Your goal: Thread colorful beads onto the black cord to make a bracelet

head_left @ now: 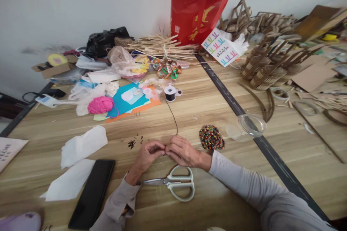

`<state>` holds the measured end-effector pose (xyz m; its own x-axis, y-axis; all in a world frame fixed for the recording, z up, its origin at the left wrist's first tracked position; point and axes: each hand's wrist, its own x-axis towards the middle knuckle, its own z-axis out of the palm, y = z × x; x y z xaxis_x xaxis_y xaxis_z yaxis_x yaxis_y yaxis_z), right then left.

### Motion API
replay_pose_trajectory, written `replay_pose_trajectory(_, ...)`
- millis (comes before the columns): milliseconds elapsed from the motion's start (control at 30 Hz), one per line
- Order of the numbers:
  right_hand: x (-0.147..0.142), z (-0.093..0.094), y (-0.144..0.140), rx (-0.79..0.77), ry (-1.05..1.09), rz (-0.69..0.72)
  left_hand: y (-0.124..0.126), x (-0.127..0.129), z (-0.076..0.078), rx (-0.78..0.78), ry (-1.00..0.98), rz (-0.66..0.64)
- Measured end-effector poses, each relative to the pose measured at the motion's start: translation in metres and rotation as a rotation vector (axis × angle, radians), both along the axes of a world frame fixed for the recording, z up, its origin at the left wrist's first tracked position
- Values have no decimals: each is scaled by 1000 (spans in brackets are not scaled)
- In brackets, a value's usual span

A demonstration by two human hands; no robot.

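Observation:
My left hand [148, 156] and my right hand [182, 150] meet fingertip to fingertip above the table, both pinched closed. A thin black cord [173, 115] runs from the spool [170, 94] down to my right hand, which grips its end part. What lies between the left fingertips is too small to make out for certain; it looks like part of the same cord. Just below my hands lie scissors [181, 184] with white handles, their blades pointing left. A coiled string of multicoloured beads [211, 137] rests beside my right wrist. Short black cord snippets [132, 143] are scattered left of my left hand.
A black phone [92, 194] and white paper pieces [84, 145] lie at left. Pink yarn [100, 105] sits on coloured sheets. A red bag [199, 5] stands at the back, woven baskets [267, 72] at right, and a clear ring-shaped roll [252, 125] near a dark table strip.

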<state>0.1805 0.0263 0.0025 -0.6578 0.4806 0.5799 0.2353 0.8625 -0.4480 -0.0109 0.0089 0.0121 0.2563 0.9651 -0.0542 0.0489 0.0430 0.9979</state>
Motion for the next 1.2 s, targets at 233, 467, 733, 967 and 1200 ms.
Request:
replay_pose_trajectory(233, 0, 0, 1, 2, -8, 0, 0, 0, 1, 17, 28, -1)
replay_pose_trajectory(467, 0, -2, 1, -9, 4, -7, -1, 0, 1, 5, 27, 12)
replay_pose_trajectory(733, 0, -3, 2, -38, 16, -26, -1, 1, 6, -4, 26, 25)
replay_pose_trajectory(967, -1, -3, 2, -69, 60, 4, -2, 0, 6, -29, 24, 44)
replay_pose_trajectory(1200, -1, -1, 2, -70, 68, 19, -1, -2, 5, 18, 51, 36)
